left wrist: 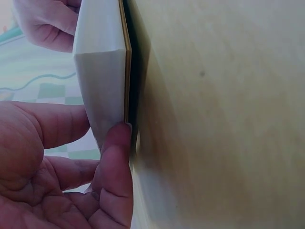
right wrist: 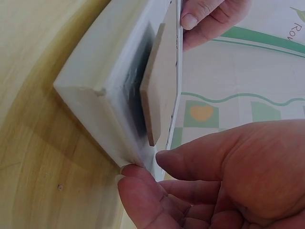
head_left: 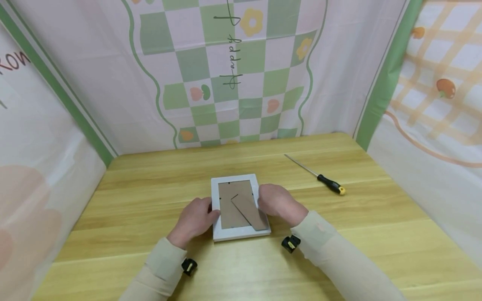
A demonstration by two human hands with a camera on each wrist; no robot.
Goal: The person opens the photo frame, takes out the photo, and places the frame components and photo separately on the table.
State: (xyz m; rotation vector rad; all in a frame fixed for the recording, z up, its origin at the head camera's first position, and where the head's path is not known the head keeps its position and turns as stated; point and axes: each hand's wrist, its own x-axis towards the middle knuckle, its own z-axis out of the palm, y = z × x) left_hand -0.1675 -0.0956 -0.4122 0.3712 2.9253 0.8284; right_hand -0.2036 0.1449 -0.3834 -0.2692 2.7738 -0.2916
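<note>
A white picture frame [head_left: 241, 234] lies face down on the wooden table, its brown backing board [head_left: 229, 215] showing. A brown easel leg [right wrist: 151, 95] slants across the backing and stands slightly off it in the right wrist view. Small dark tabs sit along the backing's edge. My left hand [head_left: 196, 217] grips the frame's left side, thumb on top, fingertips [left wrist: 116, 138] at the lower edge. At the right side, my right hand [head_left: 276, 200] pinches the frame's edge between thumb and curled index finger [right wrist: 143, 195].
To the right lies a screwdriver [head_left: 329, 184] with a black and yellow handle, its shaft pointing toward the back. Patterned cloth [head_left: 196, 62] hangs behind and on both sides of the table [head_left: 150, 184]. Each sleeve cuff has a small black device near it.
</note>
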